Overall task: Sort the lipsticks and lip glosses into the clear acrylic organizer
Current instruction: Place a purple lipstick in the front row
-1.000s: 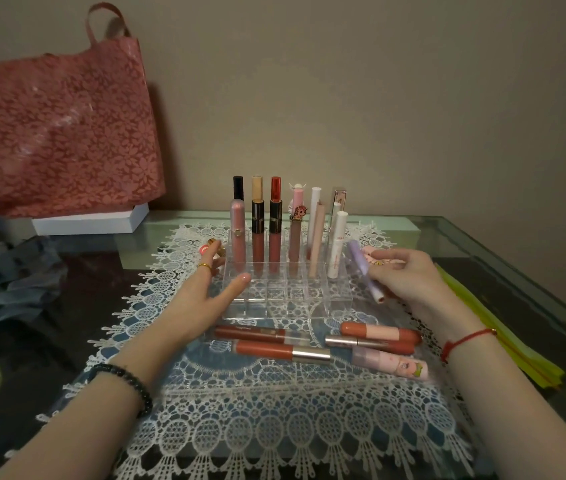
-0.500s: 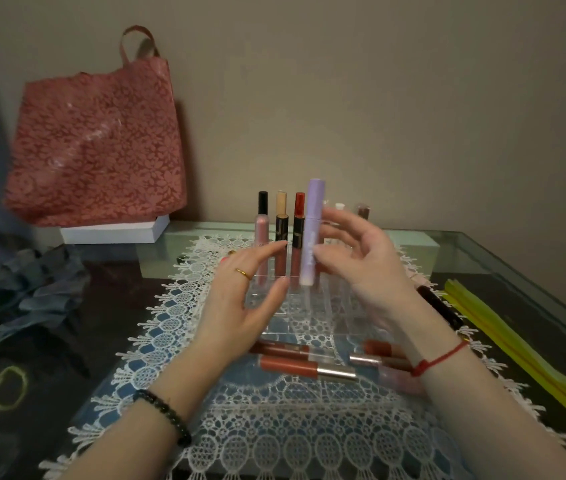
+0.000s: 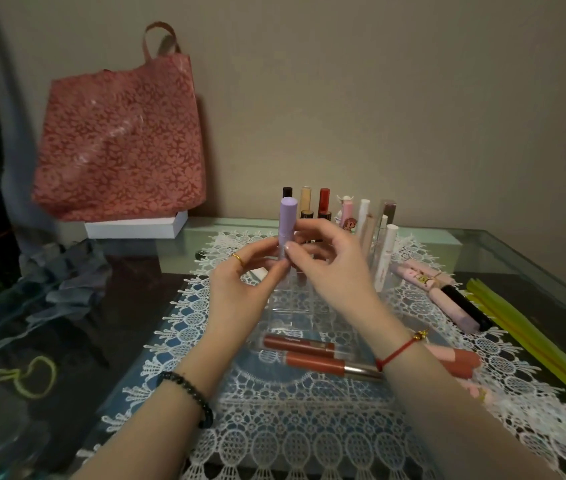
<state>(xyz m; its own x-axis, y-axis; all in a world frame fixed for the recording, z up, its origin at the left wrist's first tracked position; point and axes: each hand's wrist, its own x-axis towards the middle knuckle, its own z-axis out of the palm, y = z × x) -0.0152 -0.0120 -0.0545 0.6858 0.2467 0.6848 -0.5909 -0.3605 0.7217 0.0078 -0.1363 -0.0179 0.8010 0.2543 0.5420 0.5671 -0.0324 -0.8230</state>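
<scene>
A lilac lip gloss tube (image 3: pixel 288 220) stands upright above the clear acrylic organizer (image 3: pixel 295 308). My right hand (image 3: pixel 330 268) pinches its lower part, and my left hand (image 3: pixel 240 292) holds it from the left with its fingertips. Several tubes (image 3: pixel 364 223) stand in the organizer's back rows, partly hidden by my hands. Two reddish-brown glosses (image 3: pixel 312 356) lie on the lace mat in front of the organizer. A coral tube (image 3: pixel 458 363) lies behind my right wrist. More pink and black tubes (image 3: pixel 448 299) lie to the right.
A white lace mat (image 3: pixel 274 434) covers the glass table (image 3: pixel 517 265). A red floral bag (image 3: pixel 119 136) stands on a white box (image 3: pixel 136 226) at the back left. Yellow strips (image 3: pixel 544 344) lie along the right edge. Grey cloth (image 3: pixel 63 282) and a yellow band (image 3: pixel 35 375) lie at the left.
My right hand lifted the lilac tube from beside the organizer, turned it upright and carried it left over the organizer. My left hand rose from the organizer's side to meet it.
</scene>
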